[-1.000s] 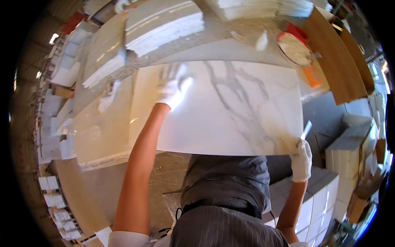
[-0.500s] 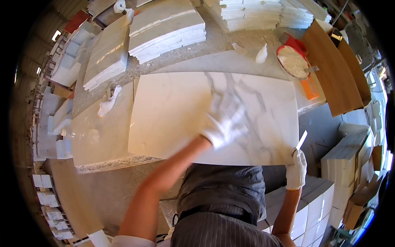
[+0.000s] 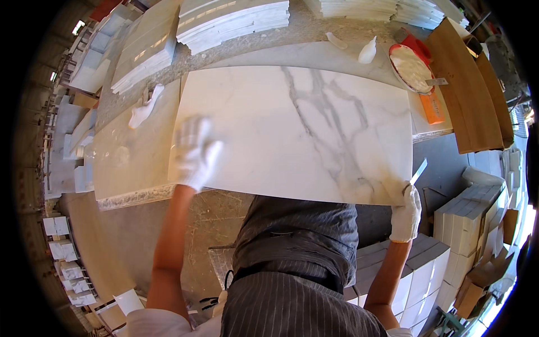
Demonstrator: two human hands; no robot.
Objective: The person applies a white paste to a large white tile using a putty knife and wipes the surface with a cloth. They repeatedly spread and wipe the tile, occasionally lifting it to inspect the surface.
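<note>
A white marble slab [image 3: 252,129] with grey veins lies across the work surface before me. My left hand [image 3: 196,153], in a white glove and smeared by motion, is over the slab's left end with its fingers apart; nothing shows in it. At the near right corner my right hand [image 3: 406,218], also gloved, is closed around a scraper [image 3: 419,172]. Its flat pale blade sticks up past the fingers, while the grip is hidden. That hand is against the corner of the slab, thumb side near the edge.
Beyond the slab are a white squeeze bottle [image 3: 368,50], a red bowl of pale paste [image 3: 411,67] with a blade in it, an orange box [image 3: 432,108] and a cardboard box [image 3: 463,92]. Stacked slabs [image 3: 236,25] stand behind. A crumpled white glove [image 3: 146,106] lies left.
My left hand has swept from the middle of the slab to its left end. The right hand keeps its hold on the scraper at the corner. The whole view has shifted slightly.
</note>
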